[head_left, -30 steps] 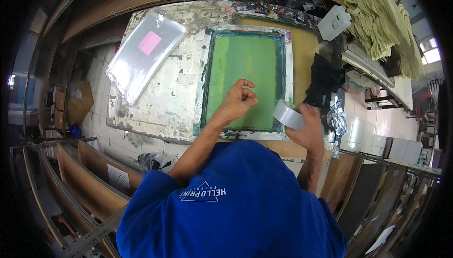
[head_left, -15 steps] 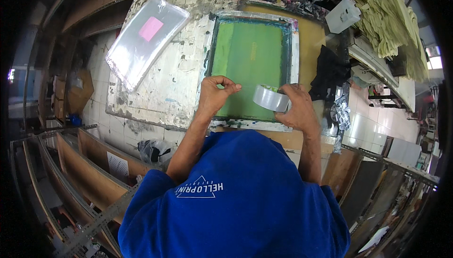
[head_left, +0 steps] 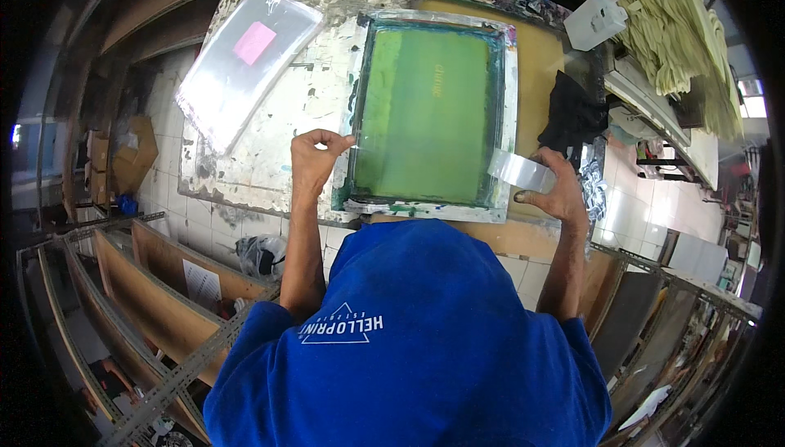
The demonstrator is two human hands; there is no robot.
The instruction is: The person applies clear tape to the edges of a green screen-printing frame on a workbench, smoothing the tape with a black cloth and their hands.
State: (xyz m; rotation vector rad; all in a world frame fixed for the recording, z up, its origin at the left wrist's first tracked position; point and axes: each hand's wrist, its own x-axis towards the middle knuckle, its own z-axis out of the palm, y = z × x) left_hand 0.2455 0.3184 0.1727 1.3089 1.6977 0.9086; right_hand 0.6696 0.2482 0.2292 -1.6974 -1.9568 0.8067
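My right hand [head_left: 560, 189] grips a roll of clear packing tape [head_left: 517, 170], thumb below and fingers above, over the right edge of a screen-printing frame [head_left: 509, 103]. My left hand [head_left: 317, 165] is closed in a pinch at the frame's left edge, on what looks like the loose end of the tape. The strip between the two hands is so transparent that it barely shows. Inside the frame, the green mesh [head_left: 425, 120] bears a small yellowish lettered design. The frame lies flat on a paint-stained table [head_left: 278, 132].
A clear plastic-wrapped stack [head_left: 237, 79] with a pink square lies at the far left. Right of the frame are a black cloth [head_left: 572, 112], a white jug [head_left: 595, 22] and crumpled tape [head_left: 593, 185]. Wooden racks [head_left: 163, 300] stand near left; pale green fabric [head_left: 670, 30] hangs far right.
My hands have moved apart: the left to the left, past the frame's edge, and the right to the right with the tape roll. The frame has stayed about where it was.
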